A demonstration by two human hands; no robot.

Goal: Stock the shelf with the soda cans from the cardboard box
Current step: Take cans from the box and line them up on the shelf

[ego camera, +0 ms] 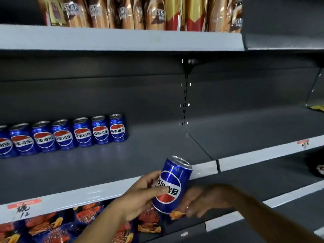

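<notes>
Head view: blue aluminium soda can with the red, white and blue roundel, tilted top-right and with its printed characters upside down, held just in front of the pale front lip of the grey metal middle shelf. Gripped by the left hand, thumb across the label, fingers curled round the far side; closed firmly on the can. Right hand blurred just below and right of the can, fingers loosely bent near its base; whether touching it, cannot tell, and apparently holding nothing. Tilt and nearness of the second hand suggest a turn of the can so the label faces out, like the others.

Row of seven matching blue cans upright at the back left of the same shelf, labels forward, touching side by side; bare shelf to the right of the row, probably the next slot. Cardboard box not in view.

Gold and brown snack packets on the shelf above; red and blue crisp bags on the shelf below.
</notes>
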